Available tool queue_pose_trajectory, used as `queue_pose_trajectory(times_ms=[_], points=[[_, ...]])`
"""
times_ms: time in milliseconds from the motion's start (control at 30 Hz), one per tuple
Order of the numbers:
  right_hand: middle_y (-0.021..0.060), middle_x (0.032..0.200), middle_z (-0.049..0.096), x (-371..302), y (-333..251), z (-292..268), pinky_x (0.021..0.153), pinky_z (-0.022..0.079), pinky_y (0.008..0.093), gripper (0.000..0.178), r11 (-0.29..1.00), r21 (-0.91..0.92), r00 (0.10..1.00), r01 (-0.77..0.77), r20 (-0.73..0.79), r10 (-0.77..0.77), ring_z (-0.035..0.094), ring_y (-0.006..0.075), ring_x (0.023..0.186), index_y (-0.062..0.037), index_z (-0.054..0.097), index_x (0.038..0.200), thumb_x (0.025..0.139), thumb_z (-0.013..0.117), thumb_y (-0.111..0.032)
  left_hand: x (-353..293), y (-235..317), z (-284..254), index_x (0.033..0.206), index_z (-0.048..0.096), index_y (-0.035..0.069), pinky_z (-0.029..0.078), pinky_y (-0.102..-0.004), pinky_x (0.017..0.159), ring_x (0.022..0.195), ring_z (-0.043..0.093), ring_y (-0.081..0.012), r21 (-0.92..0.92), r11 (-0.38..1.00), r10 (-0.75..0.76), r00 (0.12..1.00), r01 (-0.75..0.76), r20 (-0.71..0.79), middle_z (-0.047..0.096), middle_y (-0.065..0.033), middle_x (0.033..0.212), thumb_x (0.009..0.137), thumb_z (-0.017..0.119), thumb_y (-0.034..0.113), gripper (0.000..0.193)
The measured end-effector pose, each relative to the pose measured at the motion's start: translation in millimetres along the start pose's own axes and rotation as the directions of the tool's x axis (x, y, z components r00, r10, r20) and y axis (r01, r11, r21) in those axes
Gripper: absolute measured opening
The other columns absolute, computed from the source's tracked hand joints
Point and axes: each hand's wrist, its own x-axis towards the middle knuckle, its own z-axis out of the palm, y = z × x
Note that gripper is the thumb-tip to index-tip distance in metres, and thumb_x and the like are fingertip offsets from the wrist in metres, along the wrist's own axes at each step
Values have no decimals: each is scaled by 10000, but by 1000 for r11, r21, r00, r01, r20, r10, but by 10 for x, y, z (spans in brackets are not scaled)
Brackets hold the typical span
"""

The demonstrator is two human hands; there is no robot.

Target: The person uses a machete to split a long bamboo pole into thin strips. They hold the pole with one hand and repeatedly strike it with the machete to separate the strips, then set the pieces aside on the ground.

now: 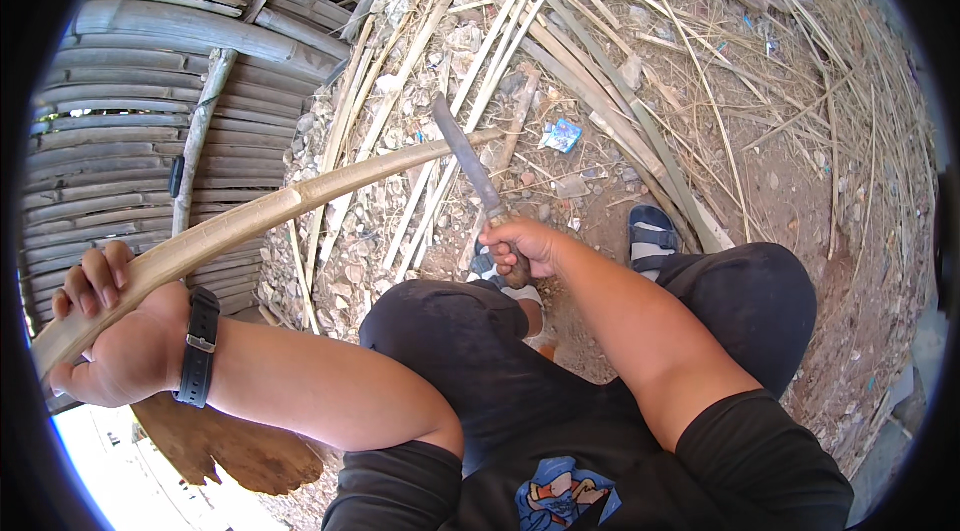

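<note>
My left hand (125,326), with a black watch strap on its wrist, is wrapped round the near end of a long bamboo piece (300,196). That piece slants up and away to the right, its thin far end above the littered ground. In my right hand (525,246) is a machete (462,151), gripped by its wooden handle. The dark blade points away and to the left, and it crosses the bamboo near its far end. Whether blade and bamboo touch, I cannot tell.
A bamboo slat wall (130,101) with an upright pole (205,131) stands at the left. Split bamboo strips (480,81) and straw lie over stony ground. A blue wrapper (562,136) is ahead. My sandalled foot (653,236) rests at right; a brown wooden slab (230,446) lies lower left.
</note>
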Motion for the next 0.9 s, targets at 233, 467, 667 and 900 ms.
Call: queue_pose_trajectory(times_ms=[233,467,667,900], points=[[-73,600,443,-21,-106,260,534,369,253,171,999,37,979,-37,200,29,403,36,468,-141,474,870,890,642,-118,51,-12,-53,834,455,75,297,-312,525,537,364,-171,0,1000,-9,1000,9,27,407,-57,670,831,468,439,364],[-84,607,429,5,2,67,547,370,245,114,988,141,984,-62,174,37,389,28,469,-148,496,896,918,607,-132,21,-3,3,844,457,74,301,-315,531,537,367,-173,-19,1000,-6,1000,7,31,410,-58,672,814,474,429,356],[-82,609,420,-60,-215,495,542,368,246,102,998,5,943,-55,329,50,380,22,461,-135,513,925,921,614,-134,27,-10,-1,846,459,73,297,-313,534,535,361,-171,14,1000,8,1000,-8,5,407,-58,675,815,478,443,372],[-86,591,422,-19,-42,72,532,372,253,131,992,118,998,-37,59,31,379,34,467,-145,479,905,926,608,-134,-25,-2,39,846,458,70,290,-314,528,540,359,-170,-23,1000,-4,1000,5,16,402,-56,674,820,470,441,372]])
